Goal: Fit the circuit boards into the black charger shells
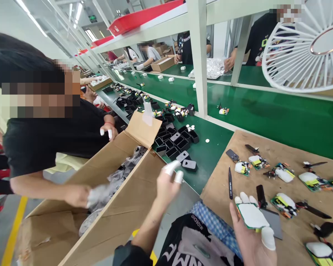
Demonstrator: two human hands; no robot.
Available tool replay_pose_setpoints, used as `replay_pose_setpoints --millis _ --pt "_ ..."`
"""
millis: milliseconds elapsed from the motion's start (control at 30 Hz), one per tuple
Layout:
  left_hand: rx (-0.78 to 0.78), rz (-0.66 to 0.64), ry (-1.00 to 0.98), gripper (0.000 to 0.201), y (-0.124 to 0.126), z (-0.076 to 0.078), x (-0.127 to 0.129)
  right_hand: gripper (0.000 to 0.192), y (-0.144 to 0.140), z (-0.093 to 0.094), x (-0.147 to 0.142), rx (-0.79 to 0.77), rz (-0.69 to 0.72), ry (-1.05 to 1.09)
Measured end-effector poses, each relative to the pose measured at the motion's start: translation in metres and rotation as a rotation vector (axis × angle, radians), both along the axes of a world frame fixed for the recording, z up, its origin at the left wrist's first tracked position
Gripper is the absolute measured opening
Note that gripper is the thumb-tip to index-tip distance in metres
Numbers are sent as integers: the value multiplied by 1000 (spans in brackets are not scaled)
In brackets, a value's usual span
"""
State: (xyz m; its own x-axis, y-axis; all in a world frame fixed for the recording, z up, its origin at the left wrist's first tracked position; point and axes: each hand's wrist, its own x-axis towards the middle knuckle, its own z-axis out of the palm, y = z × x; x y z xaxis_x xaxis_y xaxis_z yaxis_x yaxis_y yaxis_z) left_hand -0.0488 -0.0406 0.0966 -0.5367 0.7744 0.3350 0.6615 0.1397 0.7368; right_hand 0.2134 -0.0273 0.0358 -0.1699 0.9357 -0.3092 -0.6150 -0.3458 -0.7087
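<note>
My right hand (249, 240), with white finger cots on it, holds a green-edged circuit board (254, 216) whose top carries a large white pad. A black flat blade-like part (261, 195) stands up just behind that board, and a dark grey plate (274, 223) shows beside it. Raised over the bench edge, my left hand (166, 183) has white cots on two fingertips. Those fingers are apart, and I see nothing between them. Close beyond it lie black box-shaped housings (172, 152) and a grey-faced housing (189, 165).
Black tweezers (230, 183) and several circuit boards (284, 171) lie on the brown work mat (216, 181). At left, a co-worker's hand (77, 196) reaches into a large cardboard box (113, 210) of bagged parts. A white post (198, 59) and fan (302, 55) stand ahead.
</note>
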Motion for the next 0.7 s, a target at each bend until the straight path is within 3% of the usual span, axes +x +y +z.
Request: replay_pose_setpoints --millis 33,100,200,267,367,433,500,567,633,700 --pt "-25 114 230 34 2 -2 -26 48 0 0 2 -50 -20 39" --pt "-209 153 532 34 9 -8 -70 52 -1 2 3 -155 -59 124" --pt "-380 -17 708 19 17 -15 -103 56 -4 5 3 -197 -53 226" --pt "-250 -94 705 8 14 -11 -105 59 -7 9 2 -154 -13 251" --pt "203 -136 515 11 -1 8 -88 60 -11 24 -2 -129 43 229" --pt "330 -185 345 10 -10 21 -65 58 -13 37 -9 -141 69 236" --pt "358 -373 33 11 -13 26 -35 57 -13 47 -16 -137 91 278" --pt "298 -627 -141 14 -8 24 -3 58 -10 52 -20 -103 117 312" --pt "238 -816 -198 15 3 22 22 58 -7 53 -17 -43 114 318" --pt "208 -875 -203 19 22 27 32 57 -4 52 -5 -1 70 301"
